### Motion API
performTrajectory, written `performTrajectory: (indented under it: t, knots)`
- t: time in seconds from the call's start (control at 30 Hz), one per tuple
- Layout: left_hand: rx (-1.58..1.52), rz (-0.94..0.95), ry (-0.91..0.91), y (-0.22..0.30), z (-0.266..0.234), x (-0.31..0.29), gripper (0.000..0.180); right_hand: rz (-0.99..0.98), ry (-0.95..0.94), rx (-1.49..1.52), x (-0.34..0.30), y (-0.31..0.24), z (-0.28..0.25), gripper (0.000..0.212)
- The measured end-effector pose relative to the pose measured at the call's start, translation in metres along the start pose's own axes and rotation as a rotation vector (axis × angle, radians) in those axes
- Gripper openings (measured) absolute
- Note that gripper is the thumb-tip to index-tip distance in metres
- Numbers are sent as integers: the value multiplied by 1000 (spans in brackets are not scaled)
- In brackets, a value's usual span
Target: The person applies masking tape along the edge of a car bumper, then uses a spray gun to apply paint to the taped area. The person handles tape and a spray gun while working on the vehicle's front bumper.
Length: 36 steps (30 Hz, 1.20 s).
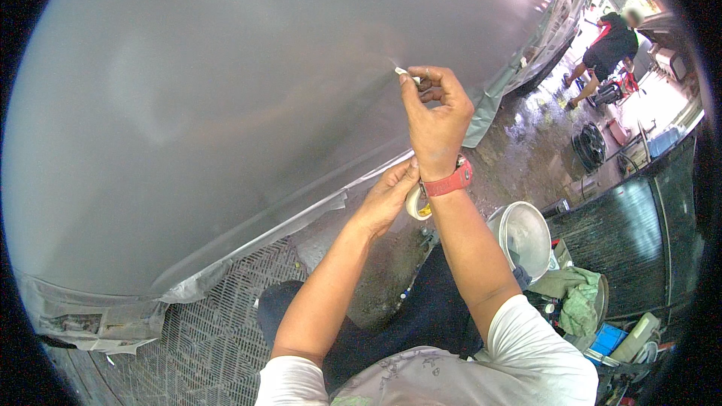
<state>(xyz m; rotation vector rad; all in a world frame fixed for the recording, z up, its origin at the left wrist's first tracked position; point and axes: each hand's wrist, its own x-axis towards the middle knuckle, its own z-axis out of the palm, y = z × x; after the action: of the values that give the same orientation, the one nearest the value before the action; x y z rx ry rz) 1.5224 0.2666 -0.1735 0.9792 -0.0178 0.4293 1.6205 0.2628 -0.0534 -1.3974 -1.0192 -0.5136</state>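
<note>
A large grey, smooth curved panel (226, 105), like a vehicle's side, fills the upper left. My right hand (440, 109) is raised in front of it, with thumb and fingers pinching a small white piece of tape (401, 71) close to the surface. I cannot tell whether the piece touches the panel. Below and partly behind my right wrist, my left hand (387, 199) grips a roll of masking tape (414, 204). The right forearm hides part of that roll. A red wristwatch (450, 180) is on my right wrist.
Masking film and newspaper (98, 319) edge the panel. A pale bucket (526, 237) stands right of my right forearm, near a green cloth (575, 297) and a blue box (609, 338). Slatted mats (203, 361) cover the floor at lower left. Another person (611, 45) bends at far right near a wheel (588, 146).
</note>
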Motion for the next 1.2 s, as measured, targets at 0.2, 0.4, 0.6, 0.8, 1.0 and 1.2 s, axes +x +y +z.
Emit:
performTrajectory:
  t: [0.2,0.4,0.6,0.8,1.0,1.2]
  knots:
    - [-7,-18,-1,2,-1,-1,55,6,1,16,-1,1,2,13]
    - [-22,-32,-8,1,-1,0,55,2,3,1,-1,-1,0,13]
    - [-10,-15,-1,0,-2,-1,55,-10,11,8,-1,0,1,13]
    - [-22,-20,-21,2,-1,0,55,-26,12,11,0,2,2,12]
    - [-8,-2,-8,2,0,0,54,-27,5,-10,0,1,1,13]
    - [-21,-14,2,5,3,-1,55,-39,5,-16,0,0,0,13]
